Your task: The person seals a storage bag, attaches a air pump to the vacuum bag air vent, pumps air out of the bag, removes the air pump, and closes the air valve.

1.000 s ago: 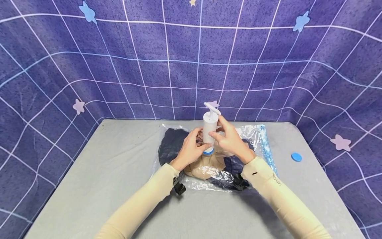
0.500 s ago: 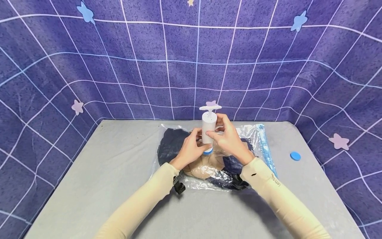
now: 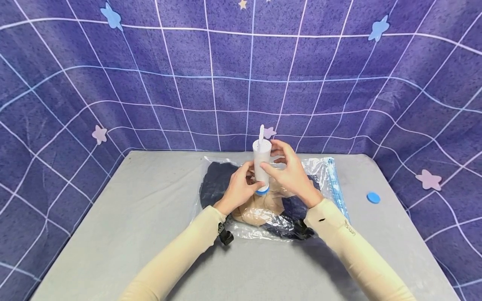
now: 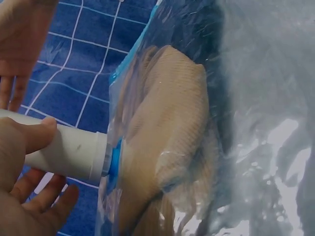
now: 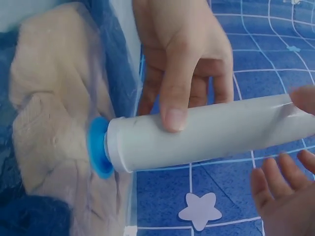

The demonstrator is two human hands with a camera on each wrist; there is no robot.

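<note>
A white hand pump stands upright on the blue valve of a clear vacuum bag that holds dark navy and beige clothes. My left hand grips the pump's lower part, thumb across the barrel. My right hand holds the upper part, thumb in front and fingers behind. The pump's T-handle shows edge-on at the top. In the left wrist view the barrel meets the valve over the beige garment.
The bag lies in the middle of a grey table. A loose blue round cap sits to the right of the bag's blue zip edge. A purple grid cloth walls in the back and both sides.
The pump's handle has turned, from slanted to crosswise to edge-on. Both hands stay on the barrel, and the bag has not moved.
</note>
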